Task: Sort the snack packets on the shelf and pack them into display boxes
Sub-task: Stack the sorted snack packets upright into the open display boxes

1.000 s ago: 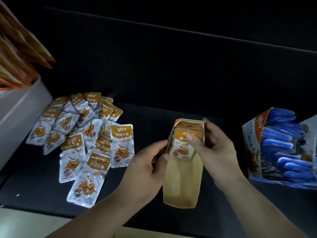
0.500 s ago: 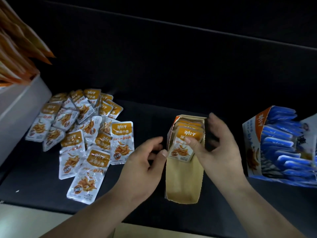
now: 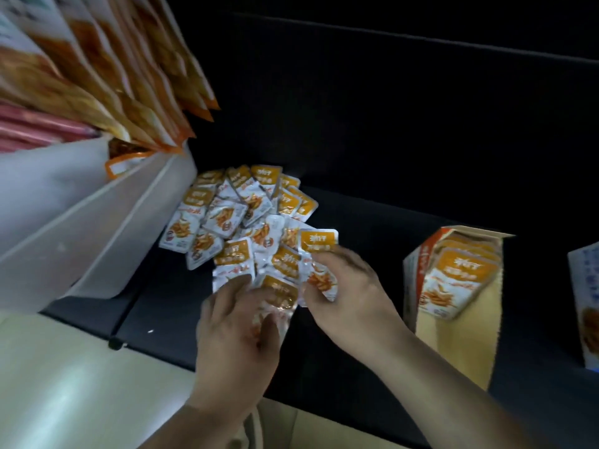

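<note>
Where light is dim, packets (image 3: 246,222) litter the black shelf (image 3: 372,222); box (image 3: 460,345) nearby.

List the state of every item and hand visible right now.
Packet pile: loose, overlapping on the shelf.
Display box: open, partly filled with upright packets, front flap folded down.
Right hand: grips one packet at the pile's near edge.
Left hand: on the nearest packets; grip too blurred to tell.
White bin: holds large bags standing on end.
</note>
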The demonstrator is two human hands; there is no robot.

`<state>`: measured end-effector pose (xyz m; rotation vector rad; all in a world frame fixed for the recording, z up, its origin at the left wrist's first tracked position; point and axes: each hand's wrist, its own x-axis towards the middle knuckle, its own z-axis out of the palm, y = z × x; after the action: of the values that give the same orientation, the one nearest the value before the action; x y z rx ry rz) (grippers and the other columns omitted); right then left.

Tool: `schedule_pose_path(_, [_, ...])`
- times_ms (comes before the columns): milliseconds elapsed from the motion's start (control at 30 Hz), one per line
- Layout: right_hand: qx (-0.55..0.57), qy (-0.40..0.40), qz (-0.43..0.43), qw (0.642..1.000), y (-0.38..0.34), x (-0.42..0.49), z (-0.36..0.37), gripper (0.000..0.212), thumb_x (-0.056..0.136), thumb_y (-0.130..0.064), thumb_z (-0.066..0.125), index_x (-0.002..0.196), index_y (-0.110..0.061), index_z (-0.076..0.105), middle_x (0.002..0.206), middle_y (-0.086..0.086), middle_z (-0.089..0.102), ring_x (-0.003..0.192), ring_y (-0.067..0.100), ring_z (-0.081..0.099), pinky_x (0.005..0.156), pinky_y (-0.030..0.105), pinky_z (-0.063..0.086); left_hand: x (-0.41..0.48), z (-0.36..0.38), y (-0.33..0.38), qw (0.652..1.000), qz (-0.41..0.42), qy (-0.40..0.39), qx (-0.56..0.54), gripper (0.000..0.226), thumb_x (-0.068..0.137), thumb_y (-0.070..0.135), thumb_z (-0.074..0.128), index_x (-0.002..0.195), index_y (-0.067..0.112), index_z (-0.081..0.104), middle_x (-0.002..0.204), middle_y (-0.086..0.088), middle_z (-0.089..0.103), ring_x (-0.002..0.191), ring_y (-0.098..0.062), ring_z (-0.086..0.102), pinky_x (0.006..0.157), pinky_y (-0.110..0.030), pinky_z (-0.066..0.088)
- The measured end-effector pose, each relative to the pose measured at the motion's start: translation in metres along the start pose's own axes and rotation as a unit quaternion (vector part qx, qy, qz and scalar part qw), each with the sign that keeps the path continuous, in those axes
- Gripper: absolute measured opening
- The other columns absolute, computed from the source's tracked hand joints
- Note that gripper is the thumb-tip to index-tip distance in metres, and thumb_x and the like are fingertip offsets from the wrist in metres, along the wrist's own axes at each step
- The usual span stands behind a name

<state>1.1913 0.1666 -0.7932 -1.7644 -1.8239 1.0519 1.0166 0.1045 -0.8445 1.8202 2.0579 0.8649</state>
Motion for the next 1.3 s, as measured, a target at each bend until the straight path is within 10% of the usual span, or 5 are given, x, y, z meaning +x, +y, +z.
schedule_pose_path(267, [-0.163, -0.106, -0.002, 0.981, 0.012, 0.018, 0.039, 0.063, 0.102, -0.062, 0.039, 0.158, -0.056, 0.010, 0.169, -0.011, -0.023, 0.153, 0.018, -0.031, 0.128, 0.042, -0.008, -0.002, 0.002, -0.040, 0.987, -0.004, -0.140, 0.079, 0.073, 0.089, 0.053, 0.050, 0.158, 0.037, 0.036, 0.171, -0.015, 0.022, 0.156, -0.044, 0.019, 0.120, -0.066, 0.026])
schedule_pose_path(467, [-0.011, -0.055, -0.017, 0.998, 0.021, -0.019, 0.060, 0.068, 0.104, -0.041, 0.054, 0.156, -0.060, 0.015, 0.168, -0.025, -0.013, 0.155, -0.001, -0.015, 0.129, 0.037, 0.018, -0.011, 0.012, -0.030, 0.994, 0.049, -0.090, 0.042, 0.061, 0.093, 0.044, 0.057, 0.142, 0.008, 0.060, 0.154, -0.023, 0.046, 0.139, -0.043, 0.043, 0.108, -0.054, 0.046])
schedule_pose_path(667, [-0.149, -0.013, -0.042, 0.988, 0.032, -0.020, 0.056, 0.068, 0.098, -0.056, 0.054, 0.157, -0.055, 0.021, 0.171, -0.016, 0.002, 0.159, 0.009, -0.003, 0.118, 0.032, 0.033, 0.003, 0.001, -0.018, 0.991, -0.018, -0.045, -0.122, 0.052, 0.079, 0.022, 0.084, 0.124, 0.039, 0.064, 0.144, 0.017, 0.043, 0.128, -0.007, 0.050, 0.099, -0.008, 0.040])
schedule_pose_path(967, [-0.188, 0.060, -0.069, 0.978, 0.050, -0.005, 0.053, 0.058, 0.098, -0.053, 0.055, 0.153, -0.046, 0.040, 0.170, -0.005, 0.024, 0.158, 0.024, 0.017, 0.124, 0.048, 0.030, 0.043, 0.022, -0.015, 0.984, -0.024, -0.125, 0.124, 0.068, 0.093, 0.054, 0.057, 0.151, 0.023, 0.044, 0.160, -0.006, 0.042, 0.138, -0.034, 0.040, 0.102, -0.055, 0.042])
schedule_pose_path(1300, [-0.151, 0.052, -0.048, 0.986, 0.047, -0.016, 0.049, 0.057, 0.098, -0.051, 0.054, 0.151, -0.058, 0.035, 0.169, -0.014, 0.021, 0.158, 0.014, 0.015, 0.111, 0.032, 0.042, -0.010, 0.019, -0.001, 0.994, 0.063, -0.060, -0.068, 0.040, 0.088, 0.028, 0.070, 0.128, 0.032, 0.066, 0.135, 0.011, 0.055, 0.128, -0.012, 0.053, 0.104, -0.033, 0.051])
